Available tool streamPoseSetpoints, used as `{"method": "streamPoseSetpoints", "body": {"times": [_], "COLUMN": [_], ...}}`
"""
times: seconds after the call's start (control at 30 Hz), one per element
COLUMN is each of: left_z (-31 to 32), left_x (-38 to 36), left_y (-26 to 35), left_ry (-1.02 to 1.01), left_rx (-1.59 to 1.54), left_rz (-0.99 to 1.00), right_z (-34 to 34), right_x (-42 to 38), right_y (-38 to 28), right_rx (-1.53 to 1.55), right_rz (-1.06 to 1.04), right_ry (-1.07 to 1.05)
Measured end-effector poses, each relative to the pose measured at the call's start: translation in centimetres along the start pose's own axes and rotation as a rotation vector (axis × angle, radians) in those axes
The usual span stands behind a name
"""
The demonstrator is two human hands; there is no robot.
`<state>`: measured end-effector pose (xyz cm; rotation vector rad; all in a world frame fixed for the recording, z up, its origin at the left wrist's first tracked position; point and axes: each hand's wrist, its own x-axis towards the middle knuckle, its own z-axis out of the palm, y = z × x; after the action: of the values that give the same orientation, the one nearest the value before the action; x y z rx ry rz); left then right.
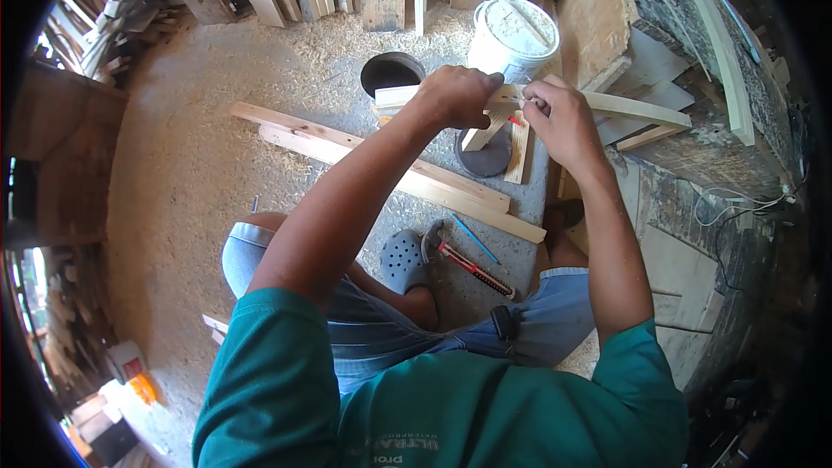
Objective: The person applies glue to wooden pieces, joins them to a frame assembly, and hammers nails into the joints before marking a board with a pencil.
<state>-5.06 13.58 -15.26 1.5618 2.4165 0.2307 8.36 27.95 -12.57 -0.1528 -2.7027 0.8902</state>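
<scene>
My left hand (458, 97) is wrapped over a pale wooden strip (637, 109) that lies crosswise in front of me. On the same strip, further right, my right hand (557, 114) has its fingers pinched together at the wood; what is between the fingertips is too small to make out. Under the strip are a short wood block (484, 135), a dark round disc (485, 159) and a small upright-lying board (518, 152). A small red thing (514, 120) shows beside the right fingers.
A white bucket (515, 39) stands just beyond my hands, beside a dark round opening (392, 74). Nearer lie two long planks (390, 169), a blue pencil (476, 239), a hammer (436, 241) and a red tool (475, 269). Boards lean at the back; a worn wooden structure (737, 156) is right.
</scene>
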Motion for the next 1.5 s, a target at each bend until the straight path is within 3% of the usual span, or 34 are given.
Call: {"method": "streamPoseSetpoints", "body": {"times": [0.27,0.47,0.57,0.67,0.73,0.77,0.8,0.83,0.9,0.97,1.0,1.07,1.2,1.27,1.33,1.4,1.43,1.5], "left_z": [0.0,-0.2,0.1,1.3,1.2,1.5,1.6,2.4,3.8,6.3,5.8,4.0,2.7,2.9,4.0,4.9,5.2,4.5], "left_x": [-0.4,-0.8,-0.7,-0.4,-0.3,0.1,-0.1,0.4,1.9,4.0,4.2,2.9,1.3,1.6,2.4,2.8,3.1,1.9], "left_y": [0.1,0.2,0.1,-0.3,-0.5,-0.9,-1.1,-1.5,-0.9,-1.0,-0.5,0.6,0.5,0.4,0.3,-0.1,-0.3,-0.6], "left_ry": [-0.011,-0.051,-0.004,0.109,0.143,0.082,0.116,0.107,0.133,0.182,0.142,0.157,0.149,0.15,0.165,0.245,0.158,0.25], "left_rx": [0.01,0.004,-0.015,-0.049,-0.075,-0.077,-0.083,-0.112,-0.049,-0.039,-0.067,-0.072,-0.072,-0.058,-0.025,-0.017,-0.013,0.048], "left_rz": [-0.021,-0.005,-0.001,0.016,-0.006,-0.019,0.022,0.021,0.005,-0.063,-0.106,-0.158,-0.238,-0.245,-0.21,-0.106,-0.144,-0.05], "right_z": [-0.9,1.3,0.5,1.8,6.9,8.9,13.0,14.1,19.2,20.6,21.8,23.3,22.5,19.7,16.9,12.6,9.7,3.7], "right_x": [2.2,2.9,1.6,-3.0,-8.3,-11.4,-14.8,-17.1,-22.2,-25.1,-26.0,-26.0,-24.0,-22.4,-21.4,-20.4,-19.4,-16.8], "right_y": [-3.1,-1.7,-2.7,-4.1,-1.2,-0.6,2.2,1.4,3.7,3.4,5.0,6.8,6.5,5.7,6.0,4.3,3.5,0.2], "right_rx": [-0.33,-0.396,-0.275,0.07,0.15,0.161,-0.055,-0.114,-0.164,0.045,-0.016,-0.127,-0.024,-0.117,0.032,0.024,0.186,0.53], "right_rz": [-0.132,-0.156,-0.114,0.091,0.138,0.335,0.087,0.268,0.24,0.095,0.007,0.212,0.17,0.231,0.322,0.255,0.191,0.412], "right_ry": [-0.196,-0.255,-0.17,0.322,0.29,-0.067,-0.174,-0.584,-0.9,-0.618,-0.556,-0.693,-0.633,-0.667,-0.616,-0.396,-0.334,-0.31]}}
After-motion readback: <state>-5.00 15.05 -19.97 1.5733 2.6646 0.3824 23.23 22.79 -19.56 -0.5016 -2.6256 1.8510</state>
